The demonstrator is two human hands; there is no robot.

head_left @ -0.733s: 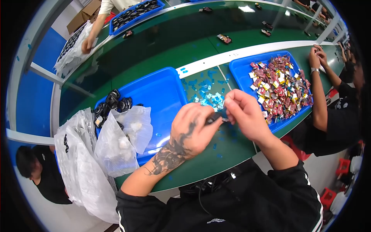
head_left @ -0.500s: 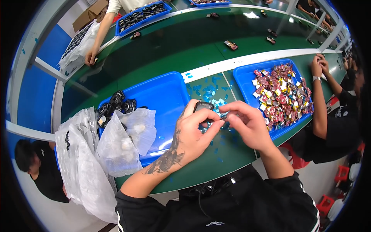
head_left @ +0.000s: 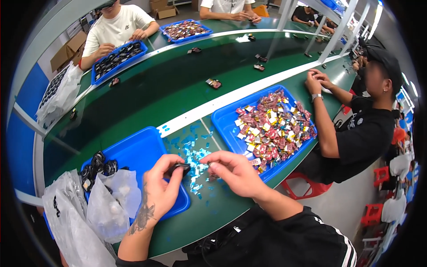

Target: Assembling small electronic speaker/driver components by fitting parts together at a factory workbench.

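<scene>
In my left hand (head_left: 163, 182) is a small black plastic casing (head_left: 179, 167), gripped between thumb and fingers. My right hand (head_left: 235, 172) pinches a small dark reddish part (head_left: 212, 175), mostly covered by the fingertips; its exact kind does not show. A short gap parts the two hands. Beneath and beyond them, many small blue film pieces (head_left: 195, 155) lie scattered on the green tabletop (head_left: 222, 209). To the right, a blue tray (head_left: 223, 119) bears a heap of small red circuit boards (head_left: 271, 129) with white and yellow pieces.
At left, another blue tray (head_left: 149, 140) holds black casings (head_left: 100, 164); clear plastic bags (head_left: 71, 213) hang beside it. Circuit boards (head_left: 214, 83) lie spaced along the green belt (head_left: 169, 89). A co-worker (head_left: 364, 133) sits at right; others work across the belt.
My hands have drawn apart, the left with the black casing, the right with the small part. The view has swung right and up, so the trays appear farther left.
</scene>
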